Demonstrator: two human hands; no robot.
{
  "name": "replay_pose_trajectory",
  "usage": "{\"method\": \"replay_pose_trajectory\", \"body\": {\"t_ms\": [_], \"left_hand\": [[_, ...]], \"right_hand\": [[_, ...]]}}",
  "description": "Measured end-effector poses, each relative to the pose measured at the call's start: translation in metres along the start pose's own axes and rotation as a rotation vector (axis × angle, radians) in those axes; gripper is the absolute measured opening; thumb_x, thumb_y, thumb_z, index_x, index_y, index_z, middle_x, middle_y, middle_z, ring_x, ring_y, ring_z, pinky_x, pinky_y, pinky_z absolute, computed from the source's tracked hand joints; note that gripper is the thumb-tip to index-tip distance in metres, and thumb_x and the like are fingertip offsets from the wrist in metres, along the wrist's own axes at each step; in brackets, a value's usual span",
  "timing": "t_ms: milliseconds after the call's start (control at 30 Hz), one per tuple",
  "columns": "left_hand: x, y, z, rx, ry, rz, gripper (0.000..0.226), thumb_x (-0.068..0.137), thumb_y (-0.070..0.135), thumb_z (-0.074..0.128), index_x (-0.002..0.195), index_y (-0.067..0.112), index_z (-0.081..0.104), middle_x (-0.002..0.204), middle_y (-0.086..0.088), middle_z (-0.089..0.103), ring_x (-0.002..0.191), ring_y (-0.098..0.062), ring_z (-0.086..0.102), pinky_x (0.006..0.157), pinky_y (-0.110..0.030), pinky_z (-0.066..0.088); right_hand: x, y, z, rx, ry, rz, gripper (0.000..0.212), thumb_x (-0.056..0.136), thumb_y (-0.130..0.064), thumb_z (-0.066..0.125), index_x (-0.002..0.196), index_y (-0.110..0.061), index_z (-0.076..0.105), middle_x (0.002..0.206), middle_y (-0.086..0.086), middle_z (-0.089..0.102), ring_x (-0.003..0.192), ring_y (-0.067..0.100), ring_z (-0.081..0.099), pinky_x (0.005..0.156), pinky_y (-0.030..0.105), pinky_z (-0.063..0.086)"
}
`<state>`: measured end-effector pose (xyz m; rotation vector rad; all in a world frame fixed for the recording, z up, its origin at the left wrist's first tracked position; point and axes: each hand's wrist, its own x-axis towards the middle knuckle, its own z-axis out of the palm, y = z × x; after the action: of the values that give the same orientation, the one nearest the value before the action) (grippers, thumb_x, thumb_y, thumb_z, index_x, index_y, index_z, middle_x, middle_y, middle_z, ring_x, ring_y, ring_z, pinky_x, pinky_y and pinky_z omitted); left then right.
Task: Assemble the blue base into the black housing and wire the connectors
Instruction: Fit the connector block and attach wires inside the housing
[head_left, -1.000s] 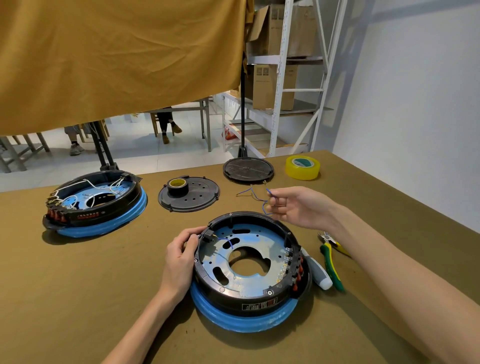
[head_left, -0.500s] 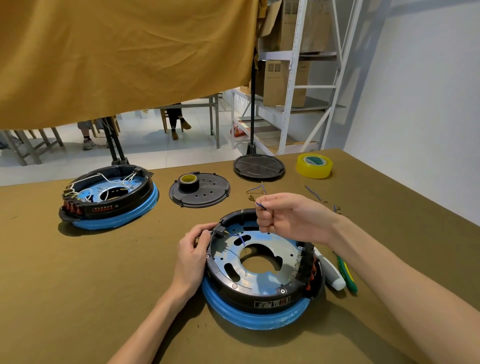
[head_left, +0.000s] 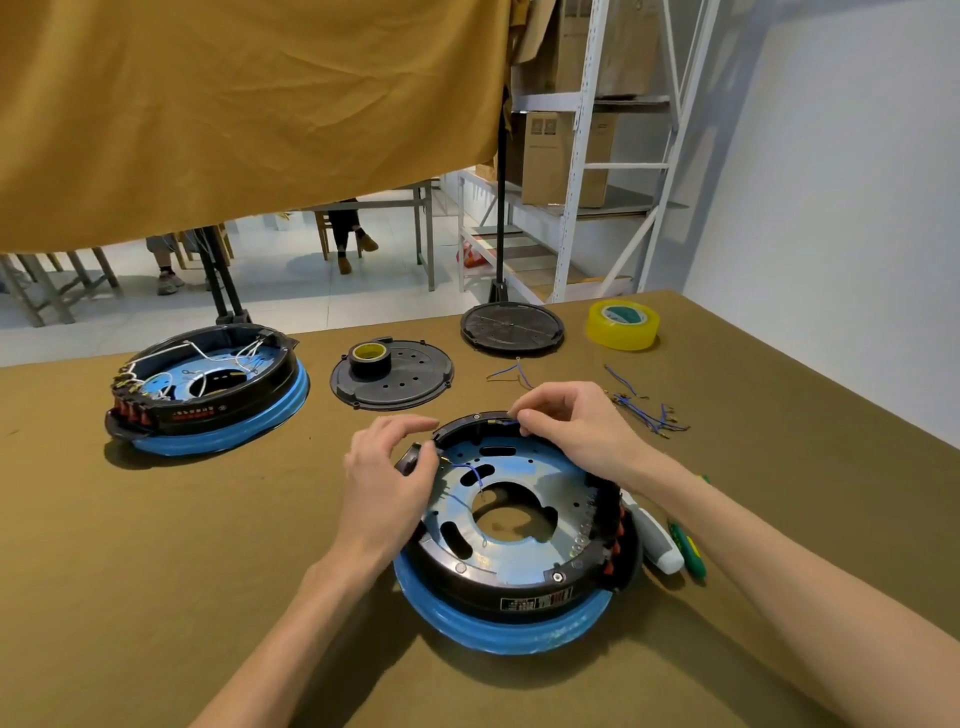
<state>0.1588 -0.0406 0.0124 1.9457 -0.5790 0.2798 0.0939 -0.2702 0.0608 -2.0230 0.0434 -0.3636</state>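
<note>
While pinching a blue wire (head_left: 506, 422), the right hand (head_left: 574, 426) touches the black housing (head_left: 519, 595).

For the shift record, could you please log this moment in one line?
stage: wiring | right hand: pinches blue wire at black housing rim | left hand: steadies housing

Head view (worn) looks down, forward.

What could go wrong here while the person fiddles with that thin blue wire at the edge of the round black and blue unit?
1. The right hand pinches a thin blue wire at the far rim of the black housing; a hard pull might bend its terminal or slip it off.
2. The spare wires lie loose just beyond that wrist, so a sleeve or forearm sweep could scatter them.
3. The left hand works close to another blue wire and could snag it.
</note>
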Motion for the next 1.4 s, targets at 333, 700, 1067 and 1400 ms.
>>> {"method": "replay_pose_trajectory", "body": {"t_ms": [333, 700, 1067, 1400], "left_hand": [[0.003, -0.020, 0.011, -0.354, -0.120, -0.254, 0.035, 0.105, 0.005, 0.049, 0.128, 0.023, 0.068, 0.123, 0.010, 0.070, 0.116, -0.010, 0.065, 0.092, -0.028, 0.054], [0.002, -0.023, 0.015, -0.432, -0.083, -0.279, 0.036, 0.105, 0.002, 0.048, 0.123, 0.024, 0.070, 0.123, 0.005, 0.071, 0.119, -0.014, 0.064, 0.099, -0.035, 0.053], [0.002, -0.022, 0.015, -0.442, -0.086, -0.268, 0.036, 0.104, 0.001, 0.048, 0.124, 0.023, 0.069, 0.124, 0.004, 0.070, 0.118, -0.014, 0.064, 0.098, -0.036, 0.053], [0.002, -0.022, 0.014, -0.438, -0.091, -0.263, 0.036, 0.105, 0.003, 0.048, 0.122, 0.027, 0.069, 0.122, 0.007, 0.070, 0.117, -0.009, 0.064, 0.094, -0.030, 0.053]], "right_hand": [[0.032, 0.075, -0.031, -0.618, 0.109, 0.216, 0.013, 0.093, -0.014, 0.067, 0.099, -0.014, 0.079, 0.099, 0.005, 0.077, 0.095, 0.020, 0.070, 0.088, 0.037, 0.057], [0.008, 0.094, -0.076, -1.082, 0.222, 0.534, 0.011, 0.095, -0.010, 0.052, 0.104, -0.008, 0.060, 0.120, 0.017, 0.057, 0.110, 0.039, 0.057, 0.087, 0.042, 0.045], [0.014, 0.091, -0.078, -0.540, 0.234, 0.487, 0.025, 0.093, -0.010, 0.069, 0.069, -0.017, 0.068, 0.090, 0.007, 0.070, 0.091, 0.025, 0.065, 0.074, 0.032, 0.047], [0.018, 0.081, -0.081, -0.282, 0.230, 0.384, 0.016, 0.092, -0.022, 0.075, 0.077, -0.016, 0.078, 0.083, 0.000, 0.074, 0.074, 0.011, 0.063, 0.070, 0.029, 0.048]]}}
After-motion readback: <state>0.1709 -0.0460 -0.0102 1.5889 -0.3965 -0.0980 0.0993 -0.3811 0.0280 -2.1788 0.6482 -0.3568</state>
